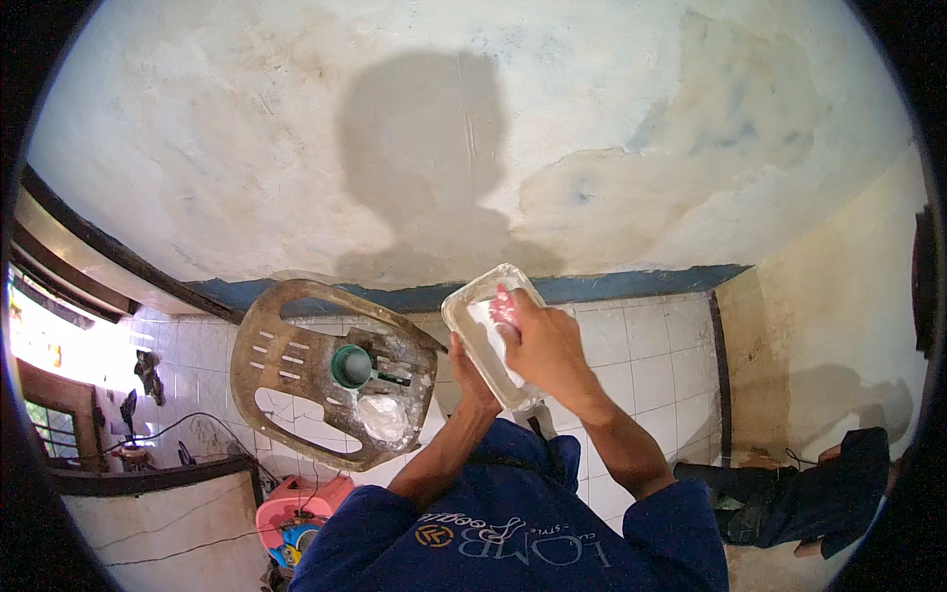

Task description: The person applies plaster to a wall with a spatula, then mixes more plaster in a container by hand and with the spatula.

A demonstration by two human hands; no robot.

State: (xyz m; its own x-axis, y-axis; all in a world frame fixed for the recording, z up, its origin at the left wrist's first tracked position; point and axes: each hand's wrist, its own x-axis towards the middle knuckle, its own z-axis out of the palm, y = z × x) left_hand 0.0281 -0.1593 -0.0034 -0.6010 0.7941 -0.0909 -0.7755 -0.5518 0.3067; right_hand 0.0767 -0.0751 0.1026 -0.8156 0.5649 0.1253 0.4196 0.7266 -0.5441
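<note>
My left hand [472,377] is closed on the near left side of a rectangular, off-white tray [456,314], smeared along its rim. White paste [484,318] lies inside it. Over the tray, my right hand [548,343] is wrapped round a pinkish-red hand tool [503,308] streaked with white. The tool's working end sits down in the tray, and its exact kind is hidden by my fingers. To the left, a worn brown plastic chair [258,335] bears a green dipper [351,365] with greyish contents and a white plastic-looking bundle [384,417].
A patchy plastered wall [612,128] rises ahead, with a blue strip [631,284] along its foot above white floor tiles [646,380]. Another person [829,488] in dark clothes is at the lower right. Behind the chair on the left stands a pink plastic seat [330,496] with blue things.
</note>
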